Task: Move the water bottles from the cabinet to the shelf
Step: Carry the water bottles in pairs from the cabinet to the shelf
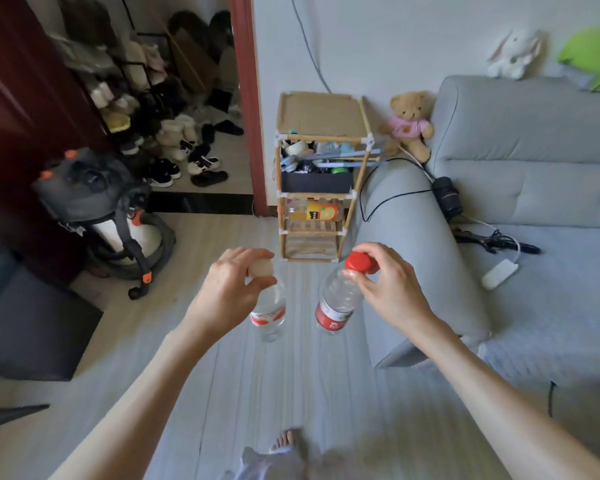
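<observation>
My left hand [234, 287] grips a clear water bottle [271, 311] by its white cap, and the bottle hangs below with a red-and-white label. In my right hand [387, 284] hangs a second clear bottle [336, 306], pinched by its red cap; its label is red. Both bottles are in the air above the floor, side by side and apart. Ahead stands a bamboo shelf [321, 116] with a bare top board. An orange juice bottle [317, 211] lies on a lower level of the shelf.
A grey sofa [534, 188] fills the right side, its armrest [413, 258] beside the shelf. A teddy bear [411, 124], cables and a white adapter [499, 273] lie on it. A vacuum cleaner [108, 216] stands at left. Shoes [187, 150] crowd the doorway behind.
</observation>
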Demonstrator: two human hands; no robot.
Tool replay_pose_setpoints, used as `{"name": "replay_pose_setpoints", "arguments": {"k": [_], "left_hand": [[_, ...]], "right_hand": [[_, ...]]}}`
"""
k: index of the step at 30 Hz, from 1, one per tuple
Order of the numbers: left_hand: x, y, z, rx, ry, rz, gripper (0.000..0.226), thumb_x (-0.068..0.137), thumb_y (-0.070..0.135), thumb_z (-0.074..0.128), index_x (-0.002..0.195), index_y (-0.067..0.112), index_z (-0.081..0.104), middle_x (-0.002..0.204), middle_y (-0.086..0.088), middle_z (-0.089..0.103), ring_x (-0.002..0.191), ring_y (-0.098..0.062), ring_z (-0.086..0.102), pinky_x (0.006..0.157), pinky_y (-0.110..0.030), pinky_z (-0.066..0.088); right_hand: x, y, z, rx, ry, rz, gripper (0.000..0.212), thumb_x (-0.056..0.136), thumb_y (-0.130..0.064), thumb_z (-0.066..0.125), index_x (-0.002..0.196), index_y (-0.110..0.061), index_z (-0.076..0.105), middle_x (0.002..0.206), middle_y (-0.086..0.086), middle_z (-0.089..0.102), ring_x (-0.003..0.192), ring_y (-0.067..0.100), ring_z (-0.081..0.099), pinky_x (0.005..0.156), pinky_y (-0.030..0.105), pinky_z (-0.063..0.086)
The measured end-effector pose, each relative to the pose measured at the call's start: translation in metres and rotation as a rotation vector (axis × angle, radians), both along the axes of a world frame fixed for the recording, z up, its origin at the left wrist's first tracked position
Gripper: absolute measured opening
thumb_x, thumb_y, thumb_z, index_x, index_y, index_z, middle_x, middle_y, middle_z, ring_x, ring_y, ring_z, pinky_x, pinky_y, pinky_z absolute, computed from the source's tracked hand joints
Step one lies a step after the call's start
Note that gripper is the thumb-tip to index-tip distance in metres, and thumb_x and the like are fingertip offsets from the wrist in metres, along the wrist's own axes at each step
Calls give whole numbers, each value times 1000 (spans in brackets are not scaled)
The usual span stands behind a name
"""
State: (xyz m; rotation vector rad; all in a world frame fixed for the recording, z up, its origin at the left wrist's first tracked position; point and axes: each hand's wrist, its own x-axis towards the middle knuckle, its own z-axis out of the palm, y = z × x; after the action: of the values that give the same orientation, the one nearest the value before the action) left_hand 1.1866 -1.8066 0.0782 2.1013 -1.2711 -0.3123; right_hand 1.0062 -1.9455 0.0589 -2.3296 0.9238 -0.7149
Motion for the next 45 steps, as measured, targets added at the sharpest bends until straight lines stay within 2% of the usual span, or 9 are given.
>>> {"name": "replay_pose_setpoints", "arguments": {"k": [7, 11, 20, 29, 32, 34, 36, 41, 45], "left_hand": [[91, -137, 3, -26, -10, 16, 35, 79, 16, 66, 113, 16, 58, 102, 2, 52, 82, -11, 46, 68, -18, 34], [135, -217, -6, -31, 9, 26, 34, 79, 16, 66, 112, 18, 59, 107, 1, 54, 82, -10, 48, 63, -6, 32], [229, -390, 18, -61, 63, 35, 34, 77, 13, 67, 110, 19, 61, 99, 5, 51, 80, -9, 49, 68, -8, 37], [336, -548, 28, -71, 50, -50, 34, 80, 18, 65, 113, 16, 58, 94, 2, 53, 82, -14, 48, 79, -20, 35], [373, -597, 20, -77, 79, -95, 33, 81, 18, 64, 114, 16, 58, 99, -3, 58, 88, -16, 49, 82, -24, 37], [395, -627, 17, -76, 83, -126, 33, 81, 17, 63, 113, 15, 58, 104, -5, 59, 92, -16, 48, 83, -22, 35], [412, -654, 17, -54, 81, -159, 33, 82, 17, 63, 114, 15, 57, 105, -5, 58, 97, -19, 48, 82, -18, 32], [442, -714, 10, -39, 111, -155, 33, 81, 14, 63, 113, 12, 57, 105, -9, 58, 100, -23, 48, 85, -23, 35], [455, -750, 1, -30, 84, -124, 34, 81, 12, 62, 115, 10, 56, 108, -12, 58, 102, -25, 47, 78, -17, 31]], "right_hand": [[86, -138, 7, 23, -26, -31, 28, 76, -20, 71, 99, -12, 56, 94, 1, 60, 81, 14, 49, 77, 27, 41], [133, -221, 2, 29, 6, 5, 27, 76, -20, 71, 97, -12, 57, 89, -5, 56, 79, 12, 49, 76, 23, 37], [239, -403, 35, 30, -37, 30, 28, 76, -24, 69, 99, -15, 57, 94, 1, 61, 86, 17, 55, 80, 30, 44], [352, -535, 45, -1, -25, -51, 27, 77, -24, 70, 99, -14, 59, 86, -2, 59, 77, 14, 53, 64, 11, 32], [389, -576, 39, 7, 0, -96, 25, 76, -26, 69, 97, -19, 59, 85, -5, 59, 78, 15, 53, 71, 21, 39], [411, -601, 34, 40, 21, -108, 24, 76, -28, 67, 97, -22, 57, 88, -6, 58, 86, 18, 55, 80, 36, 45], [430, -623, 33, 84, 32, -110, 26, 77, -25, 65, 101, -20, 56, 93, -3, 58, 92, 22, 55, 84, 41, 45], [466, -669, 27, 149, 68, -113, 28, 81, -17, 63, 107, -11, 55, 102, 5, 56, 95, 20, 48, 75, 21, 30], [485, -702, 21, 138, 113, -44, 31, 83, -14, 60, 112, -9, 53, 111, 10, 56, 104, 24, 47, 79, 18, 28]]}}
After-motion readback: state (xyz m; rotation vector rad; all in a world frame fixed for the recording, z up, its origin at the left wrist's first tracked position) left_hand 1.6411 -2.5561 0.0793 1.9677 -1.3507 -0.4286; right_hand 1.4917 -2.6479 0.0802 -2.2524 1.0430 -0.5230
